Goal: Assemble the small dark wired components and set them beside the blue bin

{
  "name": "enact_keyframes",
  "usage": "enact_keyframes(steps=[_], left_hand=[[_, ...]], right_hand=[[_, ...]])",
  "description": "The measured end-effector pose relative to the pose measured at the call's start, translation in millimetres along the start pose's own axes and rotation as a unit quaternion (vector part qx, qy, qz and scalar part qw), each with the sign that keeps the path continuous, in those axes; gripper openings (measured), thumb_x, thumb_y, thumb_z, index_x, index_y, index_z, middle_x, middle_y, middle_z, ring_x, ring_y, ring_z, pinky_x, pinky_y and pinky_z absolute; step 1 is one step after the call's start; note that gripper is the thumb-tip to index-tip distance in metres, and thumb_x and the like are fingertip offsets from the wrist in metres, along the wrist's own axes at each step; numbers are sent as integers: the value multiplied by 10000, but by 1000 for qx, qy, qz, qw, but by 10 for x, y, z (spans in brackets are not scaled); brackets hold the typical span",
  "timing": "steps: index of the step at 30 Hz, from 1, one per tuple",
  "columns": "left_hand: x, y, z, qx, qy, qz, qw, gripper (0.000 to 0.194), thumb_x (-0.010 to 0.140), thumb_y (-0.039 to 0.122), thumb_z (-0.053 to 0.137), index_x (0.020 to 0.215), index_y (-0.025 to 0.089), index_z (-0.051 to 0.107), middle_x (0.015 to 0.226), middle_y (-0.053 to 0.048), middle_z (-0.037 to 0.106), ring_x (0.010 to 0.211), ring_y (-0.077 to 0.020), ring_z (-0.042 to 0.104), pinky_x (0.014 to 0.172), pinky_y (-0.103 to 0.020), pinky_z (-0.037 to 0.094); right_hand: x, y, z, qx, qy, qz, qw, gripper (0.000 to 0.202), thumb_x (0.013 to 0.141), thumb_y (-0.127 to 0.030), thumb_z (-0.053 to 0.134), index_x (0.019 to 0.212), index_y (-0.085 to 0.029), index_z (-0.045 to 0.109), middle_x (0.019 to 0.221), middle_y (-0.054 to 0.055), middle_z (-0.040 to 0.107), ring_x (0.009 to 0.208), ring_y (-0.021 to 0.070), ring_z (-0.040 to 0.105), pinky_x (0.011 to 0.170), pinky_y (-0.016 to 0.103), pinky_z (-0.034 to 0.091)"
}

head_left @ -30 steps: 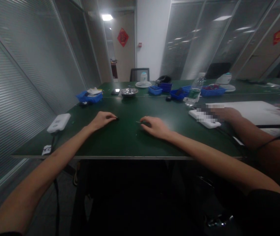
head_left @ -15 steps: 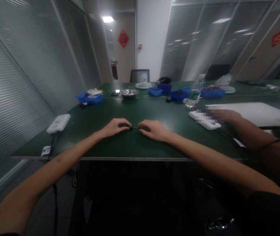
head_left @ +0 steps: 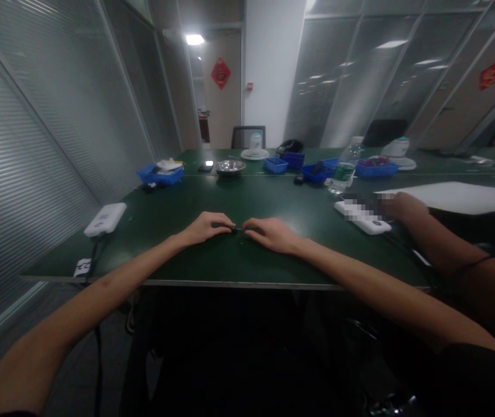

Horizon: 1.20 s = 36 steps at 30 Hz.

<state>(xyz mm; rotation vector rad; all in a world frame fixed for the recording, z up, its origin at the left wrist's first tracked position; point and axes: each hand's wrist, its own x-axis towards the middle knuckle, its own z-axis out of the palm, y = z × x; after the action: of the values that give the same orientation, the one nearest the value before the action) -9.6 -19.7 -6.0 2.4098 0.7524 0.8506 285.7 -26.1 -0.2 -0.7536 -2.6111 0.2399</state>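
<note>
Over the middle of the green table (head_left: pixel 178 263), my left hand (head_left: pixel 204 227) pinches a small dark piece (head_left: pixel 234 230) between thumb and fingertips. From that piece a thin, pale, rod-like part (head_left: pixel 239 229) runs across to my right hand (head_left: pixel 275 234). The right fingers are curled and closed round its other end, which they hide. Both hands rest low, close to the tabletop, their fingertips a short gap apart. What the piece and rod belong to is too small to make out.
A white power strip (head_left: pixel 362 219) lies at the right, beside another person's hand (head_left: pixel 407 207). Another white strip (head_left: pixel 106 220) lies left. Farther back are a blue tray (head_left: pixel 160 175), a metal bowl (head_left: pixel 230 168), more blue trays and a water bottle (head_left: pixel 345 168).
The gap between my fingertips looks slightly smaller, with less of the thin rod showing. The whole view has shifted down a little. The other person's hand at the right has moved slightly.
</note>
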Motion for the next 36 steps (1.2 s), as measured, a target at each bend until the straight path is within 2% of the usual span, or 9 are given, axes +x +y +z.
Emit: enact_keyframes(steps=[9,12,15,17,21,24,28,32,36], left_hand=[[57,56,75,-31,-22,-25,999,283,983,327,723,1225,198,792,1148,-95,768,1046,-226,707,964,-357,527],[65,68,69,-31,-24,-61,997,466,957,333,751,1401,200,698,1144,-92,765,987,-215,695,904,-353,531],[73,75,73,-51,-21,-80,995,696,931,309,773,1572,205,523,1159,-91,769,995,-209,694,893,-354,527],[70,73,73,-59,-16,-85,994,743,925,298,778,1597,204,478,1164,-90,773,999,-207,699,901,-359,525],[46,61,48,-20,-17,-80,996,364,958,350,745,1283,186,729,1142,-95,773,984,-217,704,897,-366,530],[43,62,33,20,-10,-38,999,228,982,362,719,1124,191,770,1248,-111,743,1143,-254,678,989,-405,518],[76,86,52,51,-19,-6,998,190,1024,314,654,1171,220,729,1405,-102,675,1338,-267,596,1147,-459,438],[89,104,60,77,-53,-20,995,275,1063,328,586,1312,245,667,1307,-87,716,1216,-245,666,1077,-426,490],[37,9,-47,113,-48,-34,992,281,1064,364,567,1290,247,687,1244,-76,734,1163,-246,680,1043,-409,504]], right_hand=[[36,-27,48,13,21,-12,1000,307,1078,-370,546,1333,-235,651,1268,86,745,1099,239,716,928,336,512],[37,-55,37,5,45,22,999,299,1075,-369,547,1318,-231,653,1191,80,765,1005,227,718,863,320,493],[42,-87,13,-17,56,79,995,291,1064,-386,555,1270,-221,677,986,56,775,812,200,689,727,289,438],[45,-96,-4,-30,58,116,991,292,1054,-399,561,1245,-222,694,893,42,758,743,187,658,680,280,398],[51,-78,-26,-40,68,187,979,300,1048,-422,547,1212,-242,722,850,36,742,725,186,643,659,277,377],[56,-66,-32,-40,69,211,974,308,1046,-435,539,1205,-253,729,880,42,752,746,192,652,660,278,384],[60,-77,-28,-44,63,215,974,308,1037,-445,550,1201,-258,732,874,39,753,741,193,651,655,279,385],[67,-76,-18,-55,57,229,970,311,1033,-454,553,1193,-263,740,862,38,755,726,195,648,647,281,381],[68,-68,-31,-66,58,239,967,316,1039,-461,548,1204,-269,738,887,43,763,755,201,659,658,281,389]])
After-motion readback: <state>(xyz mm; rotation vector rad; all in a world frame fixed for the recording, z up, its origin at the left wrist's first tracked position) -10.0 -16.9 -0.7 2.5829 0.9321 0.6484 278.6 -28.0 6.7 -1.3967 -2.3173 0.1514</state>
